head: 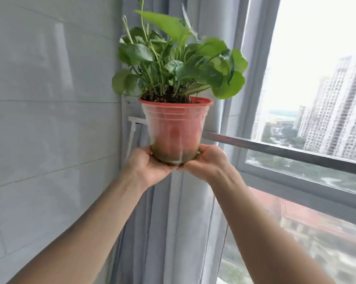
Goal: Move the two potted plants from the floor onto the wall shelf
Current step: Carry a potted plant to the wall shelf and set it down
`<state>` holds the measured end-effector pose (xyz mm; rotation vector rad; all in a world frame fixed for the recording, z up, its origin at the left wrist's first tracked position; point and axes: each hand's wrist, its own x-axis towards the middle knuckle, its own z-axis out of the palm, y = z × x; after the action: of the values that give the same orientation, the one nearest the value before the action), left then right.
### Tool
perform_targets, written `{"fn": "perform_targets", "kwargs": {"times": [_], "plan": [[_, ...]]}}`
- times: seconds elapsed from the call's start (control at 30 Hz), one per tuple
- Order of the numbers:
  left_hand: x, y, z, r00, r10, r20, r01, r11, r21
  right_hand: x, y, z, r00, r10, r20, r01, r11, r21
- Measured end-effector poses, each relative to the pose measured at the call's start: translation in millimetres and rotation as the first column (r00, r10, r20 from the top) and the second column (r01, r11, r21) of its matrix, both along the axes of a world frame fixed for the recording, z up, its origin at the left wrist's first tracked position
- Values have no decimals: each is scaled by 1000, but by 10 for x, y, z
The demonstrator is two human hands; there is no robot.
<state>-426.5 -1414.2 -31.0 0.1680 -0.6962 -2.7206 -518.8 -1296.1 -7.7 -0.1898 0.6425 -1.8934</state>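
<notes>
Plant (177, 58) in red pot (175, 128) sits up in the air, base cupped between both hands, w/ leaves well above them. Left hand (147, 163) grips under pot's left bottom edge, palm up; right hand (207, 160) grips right bottom edge, fingers curled. Both arms stretched up & fwd. White shelf bracket (133, 121) just behind pot, above left hand, by curtain (173, 222).

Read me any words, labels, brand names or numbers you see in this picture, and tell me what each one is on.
None can be read.
The potted plant, held from below by the left hand and right hand, has a plain pot with no label showing.
The tiled wall, curtain and distant buildings show no legible text.
</notes>
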Motion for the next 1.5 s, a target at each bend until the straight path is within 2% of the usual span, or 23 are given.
{"fn": "perform_targets", "kwargs": {"times": [0.13,0.2,0.27,0.33,0.43,0.6,0.73,0.8,0.97,1.03,1.07,1.13,1.4,1.5], "plan": [[-273,874,172,987,-156,-29,155,987,-40,-54,996,164,980,-191,-54,194,979,69],[-386,1403,253,965,-260,-25,260,966,-17,-125,1564,231,956,-292,39,290,956,52],[-475,1959,308,934,-356,-31,356,934,-8,-81,2145,317,901,-425,-82,431,898,84],[-555,2469,332,904,-426,-22,425,905,-24,-18,2711,289,878,-455,-149,467,883,55],[-601,3325,337,831,-556,-13,555,831,-36,114,3613,305,840,-536,-87,541,840,50],[-547,4813,335,663,-749,26,749,661,-44,474,5073,250,708,-704,-59,705,709,-7],[-529,5773,372,527,-849,41,850,527,-18,724,5978,263,529,-845,-81,849,528,33],[-495,6224,414,421,-906,49,907,419,-43,823,6417,290,418,-905,-81,909,417,26],[-439,7198,436,210,-976,58,976,206,-67,1176,7269,246,275,-961,-41,959,277,-56],[-455,7522,441,160,-985,60,987,158,-36,1303,7529,262,219,-974,-56,974,221,-48],[-455,7736,447,115,-991,68,993,114,-27,1366,7690,274,162,-984,-74,986,165,-37],[-476,8027,457,79,-994,74,997,78,-19,1442,7896,310,70,-994,-79,998,70,1],[-588,9082,495,-299,-954,31,954,-300,-4,1562,8740,307,-300,-948,-110,950,-307,55],[-488,9431,446,-364,-931,31,931,-365,-24,1744,8948,265,-391,-914,-110,916,-398,43]]}}
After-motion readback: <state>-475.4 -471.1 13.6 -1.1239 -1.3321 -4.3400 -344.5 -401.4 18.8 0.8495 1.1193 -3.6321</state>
